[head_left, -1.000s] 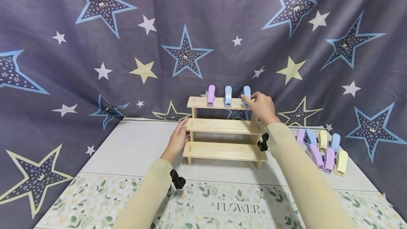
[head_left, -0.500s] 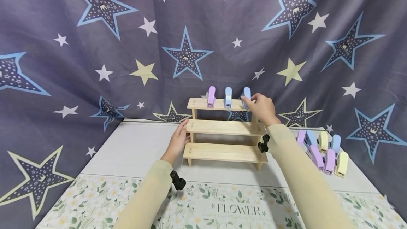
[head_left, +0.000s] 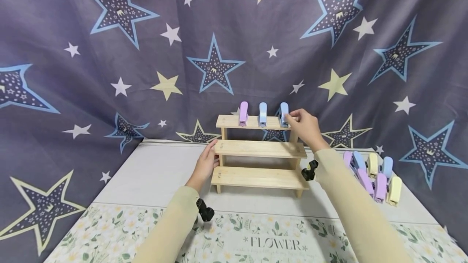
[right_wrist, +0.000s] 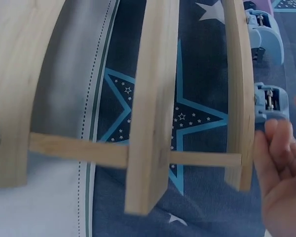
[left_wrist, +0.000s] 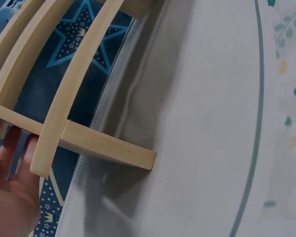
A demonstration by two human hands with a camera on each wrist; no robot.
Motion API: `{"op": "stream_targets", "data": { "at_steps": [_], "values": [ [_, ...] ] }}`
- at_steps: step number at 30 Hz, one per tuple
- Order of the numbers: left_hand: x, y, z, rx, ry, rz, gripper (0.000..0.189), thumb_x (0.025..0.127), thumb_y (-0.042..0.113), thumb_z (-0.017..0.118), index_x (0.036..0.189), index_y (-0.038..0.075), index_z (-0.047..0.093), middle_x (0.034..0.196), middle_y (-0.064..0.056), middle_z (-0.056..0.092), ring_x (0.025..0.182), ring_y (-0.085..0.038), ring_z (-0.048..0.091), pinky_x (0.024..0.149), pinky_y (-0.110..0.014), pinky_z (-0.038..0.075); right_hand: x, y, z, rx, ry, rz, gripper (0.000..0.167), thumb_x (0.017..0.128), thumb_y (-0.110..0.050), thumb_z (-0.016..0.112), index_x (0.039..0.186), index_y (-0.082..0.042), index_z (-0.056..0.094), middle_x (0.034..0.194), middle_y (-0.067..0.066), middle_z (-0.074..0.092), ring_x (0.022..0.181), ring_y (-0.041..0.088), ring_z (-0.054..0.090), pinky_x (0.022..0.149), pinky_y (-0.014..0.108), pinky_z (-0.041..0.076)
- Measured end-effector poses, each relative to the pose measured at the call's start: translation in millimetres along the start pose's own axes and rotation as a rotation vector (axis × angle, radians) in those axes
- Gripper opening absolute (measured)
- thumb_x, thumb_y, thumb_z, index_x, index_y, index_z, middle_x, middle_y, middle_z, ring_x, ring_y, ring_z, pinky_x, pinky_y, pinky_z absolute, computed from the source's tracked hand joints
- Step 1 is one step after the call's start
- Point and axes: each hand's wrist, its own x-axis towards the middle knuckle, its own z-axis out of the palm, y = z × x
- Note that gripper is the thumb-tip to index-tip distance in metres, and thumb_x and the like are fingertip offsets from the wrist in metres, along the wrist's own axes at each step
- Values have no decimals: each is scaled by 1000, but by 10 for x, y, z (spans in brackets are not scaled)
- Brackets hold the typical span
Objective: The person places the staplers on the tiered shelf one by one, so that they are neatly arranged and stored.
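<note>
A three-tier wooden display rack (head_left: 259, 148) stands at the back of the table. On its top tier are a purple stapler (head_left: 243, 113), a light-blue stapler (head_left: 262, 114) and another light-blue stapler (head_left: 283, 115) at the right, all upright. My right hand (head_left: 306, 128) is beside that right stapler, fingertips at its side; in the right wrist view thumb and fingers are apart, not wrapped round it. My left hand (head_left: 205, 164) rests against the rack's left side, its extended fingers (left_wrist: 25, 163) touching the side support in the left wrist view.
Several purple, blue and yellow staplers (head_left: 380, 182) lie grouped on the table right of the rack. A starry curtain (head_left: 146, 52) hangs close behind the rack. A flower-patterned cloth (head_left: 120, 230) covers the front of the table.
My right hand has let go of the right light-blue stapler and shifted slightly right. The stapler stays on the top tier. My left hand keeps its place at the rack.
</note>
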Motion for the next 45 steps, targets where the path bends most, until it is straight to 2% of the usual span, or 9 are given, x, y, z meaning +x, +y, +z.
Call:
{"op": "stream_targets", "data": {
  "at_steps": [6, 13, 19, 26, 31, 34, 40, 45],
  "values": [
    [-8, -8, 6, 6, 9, 7, 46, 112, 28, 27, 156, 20, 37, 152, -21, 41, 132, -40, 48, 108, -50, 45, -65, 57, -70, 30, -34, -58, 45, 100, -40, 59, 126, -4, 58, 98, 10, 63, 86, 25, 60, 72, 36, 50],
    [-3, -12, 21, -17, 1, 11, 47, 111, 25, 27, 156, 16, 35, 150, -27, 41, 132, -45, 47, 108, -53, 44, -167, 55, -235, -37, -117, -133, 45, 100, -39, 60, 128, -3, 58, 100, 13, 67, 86, 27, 63, 70, 39, 52],
    [-14, -16, 23, -6, 3, 15, 47, 112, 25, 26, 156, 16, 35, 150, -26, 42, 131, -43, 49, 108, -51, 45, -295, 167, -436, -95, -193, -118, 43, 100, -34, 61, 129, -2, 58, 101, 13, 69, 88, 28, 66, 73, 42, 55],
    [-21, -9, 20, -15, -3, 18, 47, 112, 25, 26, 156, 17, 35, 150, -26, 41, 131, -43, 49, 109, -50, 45, -465, 425, -751, -174, -238, -118, 45, 99, -37, 62, 126, 0, 61, 103, 15, 71, 91, 31, 68, 74, 46, 57],
    [-15, -3, 15, -14, -1, 19, 47, 112, 25, 26, 156, 17, 35, 151, -26, 40, 132, -43, 48, 109, -51, 44, -600, 613, -964, -231, -284, -74, 47, 100, -39, 61, 127, -1, 61, 106, 16, 71, 91, 30, 68, 76, 51, 58],
    [-18, 4, 13, -8, -1, 20, 47, 112, 25, 26, 157, 16, 35, 152, -25, 40, 132, -44, 47, 109, -51, 44, -685, 750, -1080, -264, -303, -70, 46, 100, -38, 62, 127, -1, 62, 105, 15, 71, 91, 31, 68, 73, 49, 58],
    [-34, 2, 9, 12, 3, 10, 47, 112, 27, 26, 157, 19, 35, 152, -23, 40, 132, -42, 48, 109, -50, 45, -857, 1028, -1248, -282, -322, -77, 44, 99, -32, 63, 125, 4, 63, 102, 18, 72, 86, 30, 68, 61, 35, 54],
    [-34, 7, 11, 33, 8, -2, 47, 111, 29, 26, 157, 22, 36, 153, -21, 40, 133, -41, 48, 109, -49, 45, -997, 1264, -1339, -303, -305, -23, 46, 98, -32, 64, 125, 6, 62, 101, 19, 72, 82, 28, 69, 66, 39, 57]
  ]
}}
